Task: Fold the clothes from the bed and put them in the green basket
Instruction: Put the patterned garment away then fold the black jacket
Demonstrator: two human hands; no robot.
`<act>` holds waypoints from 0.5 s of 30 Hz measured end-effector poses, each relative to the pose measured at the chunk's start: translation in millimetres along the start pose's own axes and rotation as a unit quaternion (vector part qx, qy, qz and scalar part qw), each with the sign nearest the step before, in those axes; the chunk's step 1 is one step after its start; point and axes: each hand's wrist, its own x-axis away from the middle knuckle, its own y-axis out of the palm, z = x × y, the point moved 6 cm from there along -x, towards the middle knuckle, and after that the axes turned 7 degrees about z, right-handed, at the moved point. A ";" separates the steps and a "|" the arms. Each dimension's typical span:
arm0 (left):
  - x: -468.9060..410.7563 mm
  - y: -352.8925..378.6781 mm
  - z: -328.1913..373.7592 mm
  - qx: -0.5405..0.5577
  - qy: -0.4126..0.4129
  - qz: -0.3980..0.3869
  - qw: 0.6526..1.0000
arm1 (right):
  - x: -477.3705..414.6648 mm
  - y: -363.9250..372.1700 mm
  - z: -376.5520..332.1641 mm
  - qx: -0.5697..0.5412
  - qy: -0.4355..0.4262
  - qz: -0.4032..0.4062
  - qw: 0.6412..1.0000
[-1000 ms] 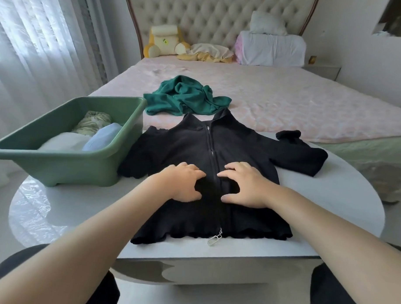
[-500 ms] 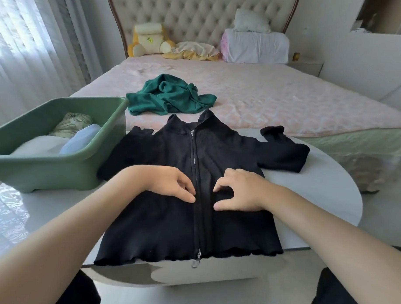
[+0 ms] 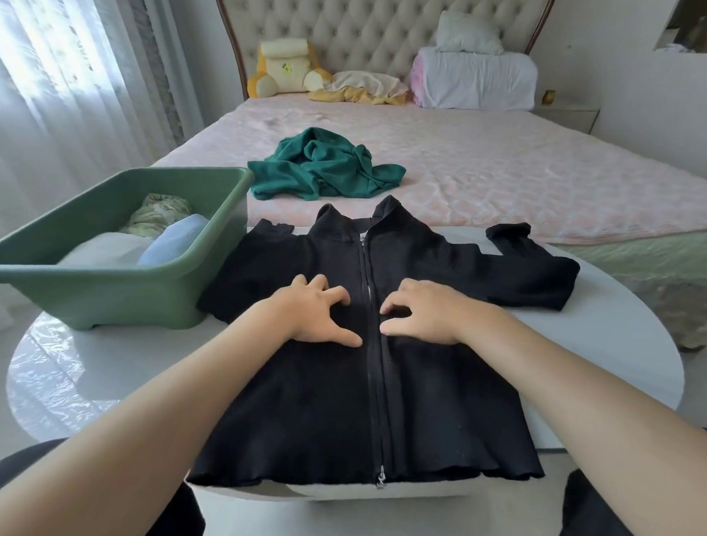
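Observation:
A black zip-up jacket (image 3: pixel 307 406) lies spread front-up on the white oval table (image 3: pixel 621 357), zipper closed, its hem hanging a little over the near edge. My left hand (image 3: pixel 314 310) rests on the cloth just left of the zipper, fingers spread. My right hand (image 3: pixel 422 312) rests just right of the zipper, fingers bent with the tips on the fabric. The green basket (image 3: pixel 102 295) stands on the table's left side and holds folded clothes. A crumpled green garment (image 3: pixel 323 170) lies on the bed (image 3: pixel 507 181) beyond the table.
The bed's head end holds pillows (image 3: pixel 475 75), a yellow plush toy (image 3: pixel 282 69) and a cream-and-yellow cloth (image 3: pixel 362 87). Sheer curtains (image 3: pixel 62 77) hang at the left. A nightstand (image 3: pixel 569 115) stands at the right of the bed. My dark-clad knees sit under the table's near edge.
Both hands have slid a little up the jacket along the zipper and their fingers have spread. The view has shifted slightly; the jacket lies flatter.

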 end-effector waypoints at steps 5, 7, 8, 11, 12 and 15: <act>30.6 -3.7 8.4 0.148 0.024 -0.177 0.973 | 21.1 -15.8 -20.2 -0.033 0.008 -0.083 0.996; 40.0 -4.5 14.9 0.214 0.037 -0.226 0.950 | 24.5 -14.8 -22.3 -0.075 0.029 -0.158 0.984; 38.3 -5.6 16.6 0.222 0.048 -0.217 0.949 | 20.8 -14.0 -21.9 -0.091 0.029 -0.162 0.982; 15.3 -20.4 12.7 0.212 0.072 -0.064 0.973 | -6.8 -24.3 -14.6 -0.057 -0.005 0.012 0.998; 5.9 -29.1 8.4 0.191 0.070 0.016 0.979 | -16.5 -28.5 -11.2 -0.030 -0.020 0.086 0.996; -18.7 -32.4 -4.8 0.121 0.055 0.143 0.981 | -38.5 -22.2 1.8 0.004 -0.039 0.139 0.990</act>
